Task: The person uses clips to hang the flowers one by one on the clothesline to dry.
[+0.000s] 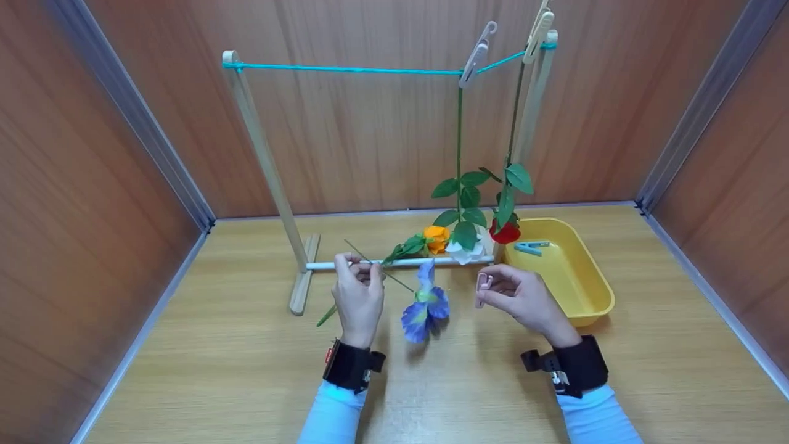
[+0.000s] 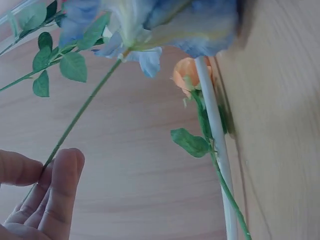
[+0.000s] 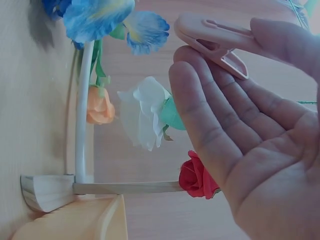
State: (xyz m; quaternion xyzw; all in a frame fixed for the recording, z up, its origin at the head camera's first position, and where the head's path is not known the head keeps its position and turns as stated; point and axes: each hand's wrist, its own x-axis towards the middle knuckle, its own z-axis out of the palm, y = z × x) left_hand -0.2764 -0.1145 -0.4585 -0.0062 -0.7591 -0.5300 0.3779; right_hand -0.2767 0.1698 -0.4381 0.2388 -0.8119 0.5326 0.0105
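Yellow tray [image 1: 592, 290] holds blue clothespin [image 1: 531, 247].

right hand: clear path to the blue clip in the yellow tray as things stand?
Probably yes. The blue clip lies exposed in the open yellow tray, just beyond the right hand, with nothing between. But that hand already pinches a pink clip, so its fingers are occupied.

Your left hand [image 1: 359, 298] pinches thin green stem of blue flower [image 1: 425, 305]. Stem slants, bloom hangs low, petals blue with yellow-green middle, just above wooden table between your hands. Your right hand [image 1: 521, 296] holds pink clothespin [image 1: 481, 288] between thumb and fingers. Clothespin plastic, pale pink, stands about upright, jaws together, just beside blue flower, not touching it.
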